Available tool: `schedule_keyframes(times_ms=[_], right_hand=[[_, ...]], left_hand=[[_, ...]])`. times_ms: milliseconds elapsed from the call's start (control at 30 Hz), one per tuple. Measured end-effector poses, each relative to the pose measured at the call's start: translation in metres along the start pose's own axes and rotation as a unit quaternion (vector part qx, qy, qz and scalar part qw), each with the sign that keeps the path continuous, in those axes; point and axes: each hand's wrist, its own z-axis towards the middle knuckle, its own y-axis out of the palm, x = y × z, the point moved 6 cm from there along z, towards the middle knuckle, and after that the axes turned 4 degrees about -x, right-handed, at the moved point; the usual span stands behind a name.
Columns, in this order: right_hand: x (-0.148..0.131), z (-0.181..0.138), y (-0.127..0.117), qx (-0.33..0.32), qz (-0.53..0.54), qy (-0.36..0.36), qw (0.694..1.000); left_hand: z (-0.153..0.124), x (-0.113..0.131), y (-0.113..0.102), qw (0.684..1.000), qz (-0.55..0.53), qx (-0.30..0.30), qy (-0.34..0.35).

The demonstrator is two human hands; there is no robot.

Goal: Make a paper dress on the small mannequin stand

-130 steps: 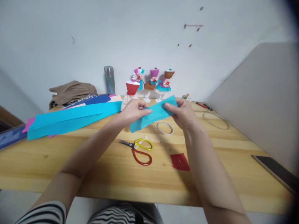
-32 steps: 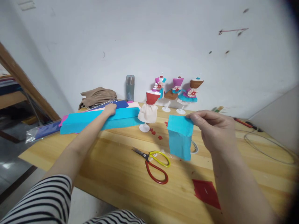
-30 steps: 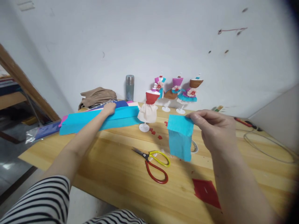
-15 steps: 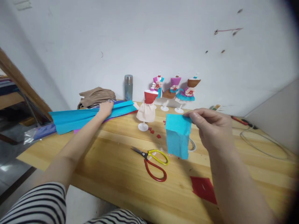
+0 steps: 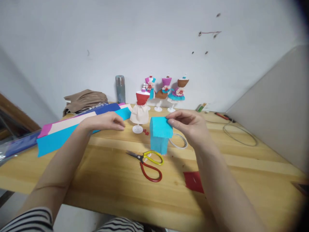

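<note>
My right hand (image 5: pixel 187 124) pinches the top corner of a bright blue crepe paper piece (image 5: pixel 161 127), which hangs folded over above the table. My left hand (image 5: pixel 106 121) holds nothing; its fingers are loosely bent, near a small dress form (image 5: pixel 139 109) with a red top and cream skirt. Behind and under that forearm lie long sheets of blue paper (image 5: pixel 58 137) and pink paper. Below the hanging piece, scissors (image 5: pixel 145 161) with one yellow and one red handle rest with blades pointing left. A red paper piece (image 5: pixel 193 181) lies by my right forearm, which partly covers it.
Several dressed forms (image 5: pixel 166 88) stand along the wall. A steel flask (image 5: pixel 120 89) and brown cloth (image 5: pixel 85 100) are at the back left. A tape roll (image 5: pixel 180 141) lies behind the scissors, a looped cable (image 5: pixel 231 137) at the right.
My left hand has let go of the long blue paper and moved toward the middle. The view has turned right. The small blue piece, still in my right hand, now folds over more.
</note>
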Motion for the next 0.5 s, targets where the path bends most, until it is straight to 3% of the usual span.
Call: schedule_keyframes(times_ms=[67,133,200,367,500], right_hand=[[-0.001,-0.001,0.002,-0.009,0.004,0.000,1.000],[-0.002,-0.003,0.003,-0.016,0.013,-0.003,1.000],[-0.003,-0.004,0.003,-0.015,0.021,-0.012,1.000],[-0.008,-0.006,-0.004,0.026,-0.015,-0.043,0.999],[-0.004,-0.004,-0.002,-0.006,-0.019,-0.012,1.000]], left_hand=[[0.001,0.048,0.000,0.987,-0.115,0.068,0.093],[0.005,0.080,0.000,0.959,-0.188,0.162,0.134],[0.018,0.104,0.013,0.945,-0.246,0.139,0.164],[0.043,0.115,0.039,0.919,-0.343,0.117,0.156],[0.048,0.108,0.043,0.905,-0.380,0.127,0.143]])
